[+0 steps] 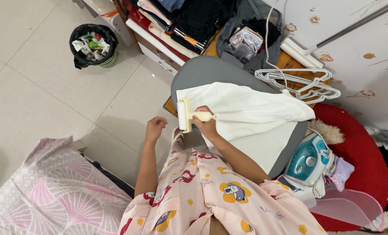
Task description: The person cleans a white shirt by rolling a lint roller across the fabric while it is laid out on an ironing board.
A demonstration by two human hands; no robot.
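Note:
A white garment lies spread over a grey ironing board. My right hand grips the handle of a cream lint roller, whose roller head rests at the garment's left edge. My left hand hangs loosely curled over the floor to the left of the board, holding nothing. I wear pink patterned pyjamas.
A teal and white iron stands at the board's right end beside a red round cushion. White hangers lie at the far side. Folded clothes are stacked behind. A black bin stands on the tiled floor; pink bedding at lower left.

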